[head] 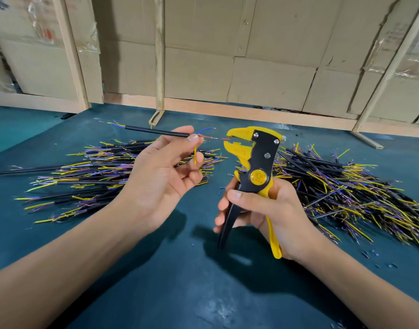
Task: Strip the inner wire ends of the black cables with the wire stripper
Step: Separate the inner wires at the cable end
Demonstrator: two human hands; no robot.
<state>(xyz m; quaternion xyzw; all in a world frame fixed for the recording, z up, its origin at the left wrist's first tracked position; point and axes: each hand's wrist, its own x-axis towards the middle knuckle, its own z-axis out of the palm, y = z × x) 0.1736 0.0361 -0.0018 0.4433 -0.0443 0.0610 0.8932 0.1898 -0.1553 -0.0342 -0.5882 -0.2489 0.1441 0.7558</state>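
1. Far left on the teal table (pixel 137 269) lies a pile of black cables (pixel 89 176), their yellow, blue and brown inner wires splayed at the ends.
2. The left hand (pixel 161 172) holds 1 black cable (pixel 156 131) up above that pile, thumb and forefinger pinching it where the sheath ends. Its blue wire curls upward and its yellow wire (pixel 195 155) hangs down, clear of the tool.
3. The brown inner wire (pixel 215 138) runs level to the right, its tip sitting at the mouth of the wire stripper (pixel 253 157); a short bare stretch seems to show partway along it.
4. The stripper's jaws stand parted. For a clean strip I would keep the wire straight and square to the jaws, feed in only the end length wanted, and keep the other 2 wires out.
5. The right hand (pixel 263 210) is wrapped round the yellow and black handles, which are spread apart. The squeeze should be 1 firm, even pull while the left pinch holds steady.
6. At far right sits a second, larger heap of cables (pixel 346 186).
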